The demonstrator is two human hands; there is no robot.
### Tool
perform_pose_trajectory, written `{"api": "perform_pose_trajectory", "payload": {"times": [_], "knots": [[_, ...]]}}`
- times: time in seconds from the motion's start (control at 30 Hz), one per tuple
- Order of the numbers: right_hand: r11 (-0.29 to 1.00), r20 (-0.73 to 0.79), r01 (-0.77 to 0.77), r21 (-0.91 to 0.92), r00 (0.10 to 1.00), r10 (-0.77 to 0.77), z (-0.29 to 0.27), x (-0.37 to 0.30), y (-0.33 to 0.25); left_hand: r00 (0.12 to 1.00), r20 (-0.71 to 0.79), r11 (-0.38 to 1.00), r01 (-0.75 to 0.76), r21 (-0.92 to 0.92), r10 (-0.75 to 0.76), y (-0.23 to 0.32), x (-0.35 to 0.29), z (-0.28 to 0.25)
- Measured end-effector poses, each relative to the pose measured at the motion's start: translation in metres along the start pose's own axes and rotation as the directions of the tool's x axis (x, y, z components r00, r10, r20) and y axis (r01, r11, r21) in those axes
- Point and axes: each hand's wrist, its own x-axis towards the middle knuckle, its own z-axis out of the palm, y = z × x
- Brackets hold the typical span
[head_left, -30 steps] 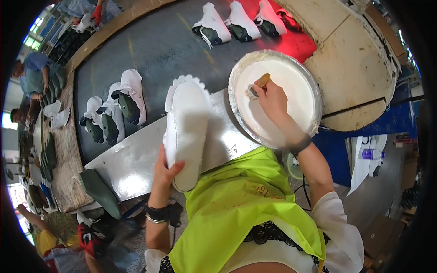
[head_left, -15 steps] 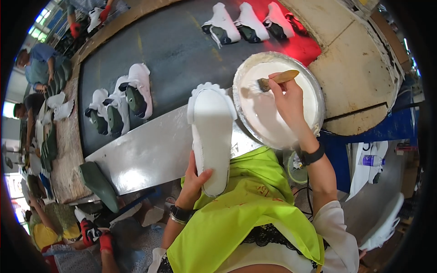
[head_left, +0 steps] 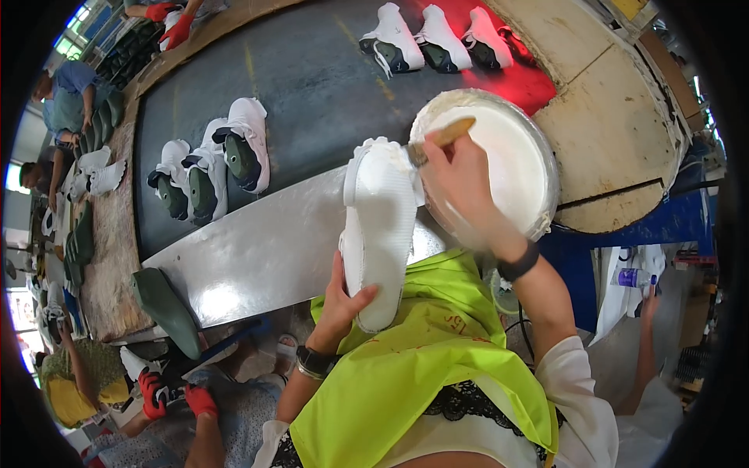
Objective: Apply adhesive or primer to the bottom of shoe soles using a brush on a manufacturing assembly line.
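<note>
Two hands are occupied, the left hand gripping a white shoe underside-up above the metal ledge, the right hand clasping a brush against its scalloped edge beside the bowl of white liquid, so brushing seems under way, though how much is coated cannot be told.

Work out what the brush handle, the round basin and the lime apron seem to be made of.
Brush handle: probably wood, smooth and tan-brown, though blurred. Basin: probably metal; its rim looks silvery and shiny. Apron: thin, slightly glossy, crisply creased, so perhaps coated cloth or plastic.
</note>
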Motion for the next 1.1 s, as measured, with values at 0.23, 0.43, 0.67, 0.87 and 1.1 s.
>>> {"api": "perform_pose_trajectory", "payload": {"times": [0.23, 0.43, 0.67, 0.87, 1.1], "knots": [[0.991, 0.08, -0.017, -0.133, 0.996, 0.028, -0.026, -0.047, -0.012, 1.0, 0.01, 0.996, -0.015, -0.093, 0.016, 0.004, 0.0, 0.0], [0.994, -0.016, 0.045, -0.098, 0.999, -0.047, 0.006, -0.024, -0.035, 0.999, -0.017, 0.997, -0.031, -0.072, 0.03, -0.003, 0.001, 0.004], [0.999, 0.09, 0.015, -0.036, 0.996, -0.011, 0.024, -0.036, -0.047, 0.997, -0.046, 0.997, -0.058, 0.06, 0.061, -0.007, 0.001, 0.009], [0.968, 0.011, 0.013, -0.249, 1.0, -0.01, 0.027, -0.008, -0.058, 0.996, -0.028, 0.993, -0.081, 0.082, 0.083, -0.009, 0.002, 0.007], [0.989, 0.256, 0.015, -0.149, 0.967, 0.023, 0.012, -0.051, -0.057, 0.995, -0.073, 0.985, -0.058, 0.164, 0.071, -0.018, 0.004, 0.001]]}}
